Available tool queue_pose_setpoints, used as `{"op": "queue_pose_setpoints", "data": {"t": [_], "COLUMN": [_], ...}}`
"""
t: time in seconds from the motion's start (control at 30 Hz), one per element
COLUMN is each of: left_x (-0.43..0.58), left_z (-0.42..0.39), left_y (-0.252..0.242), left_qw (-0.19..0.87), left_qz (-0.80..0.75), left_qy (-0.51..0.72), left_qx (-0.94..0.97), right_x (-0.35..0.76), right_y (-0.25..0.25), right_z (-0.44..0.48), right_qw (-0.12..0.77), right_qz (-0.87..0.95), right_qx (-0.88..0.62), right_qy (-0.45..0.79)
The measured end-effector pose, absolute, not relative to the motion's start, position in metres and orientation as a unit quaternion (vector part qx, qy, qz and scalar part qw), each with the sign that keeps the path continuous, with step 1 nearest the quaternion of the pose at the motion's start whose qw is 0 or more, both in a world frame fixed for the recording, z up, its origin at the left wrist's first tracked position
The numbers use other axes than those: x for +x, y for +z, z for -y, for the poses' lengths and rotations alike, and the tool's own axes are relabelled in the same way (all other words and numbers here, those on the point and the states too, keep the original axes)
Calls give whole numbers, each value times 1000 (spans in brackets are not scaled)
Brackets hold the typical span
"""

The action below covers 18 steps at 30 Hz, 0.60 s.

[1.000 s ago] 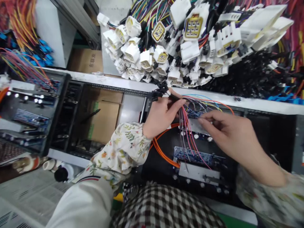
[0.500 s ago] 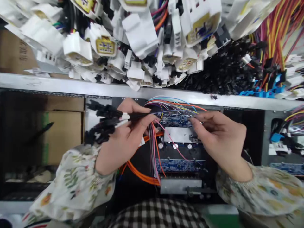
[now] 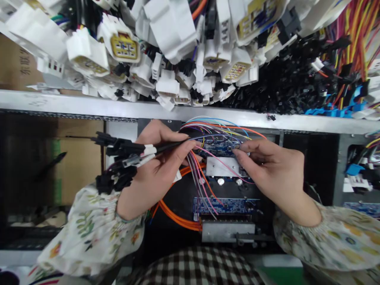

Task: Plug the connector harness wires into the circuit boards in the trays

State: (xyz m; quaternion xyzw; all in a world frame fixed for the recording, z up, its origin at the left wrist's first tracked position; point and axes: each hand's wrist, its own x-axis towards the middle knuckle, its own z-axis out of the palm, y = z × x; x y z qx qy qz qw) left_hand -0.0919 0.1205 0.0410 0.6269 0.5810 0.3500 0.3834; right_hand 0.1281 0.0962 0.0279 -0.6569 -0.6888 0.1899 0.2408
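We've got the harness (image 3: 170, 146) pinched in our left hand (image 3: 154, 166), likely so its wires (image 3: 192, 160) fan loose without slipping; our right hand (image 3: 273, 170) seems to pinch one wire end. It's above the upper board (image 3: 216, 149), toward the bench's (image 3: 175, 198) far edge.

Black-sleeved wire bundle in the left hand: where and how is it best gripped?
Probably by the black sleeve, in a thumb-and-forefinger pinch from the near left, as the left hand holds it. It is slim there, while black connectors bulk out at its left end and coloured wires fan out at its right.
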Motion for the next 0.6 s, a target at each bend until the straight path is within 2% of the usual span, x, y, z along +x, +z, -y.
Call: {"op": "queue_pose_setpoints", "data": {"t": [0.13, 0.3, 0.6], "left_x": [-90, -89, -91], "left_z": [-120, -119, -119], "left_y": [39, 41, 43], "left_qw": [390, 402, 312], "left_qz": [-579, -577, -558], "left_qy": [369, 353, 331], "left_qx": [614, 617, 694], "right_x": [129, 127, 128], "right_y": [30, 24, 32], "right_z": [-98, -94, -94], "right_qw": [221, 237, 207], "right_qz": [675, 662, 723], "right_qx": [-664, -685, -641], "right_qy": [231, 192, 155]}}
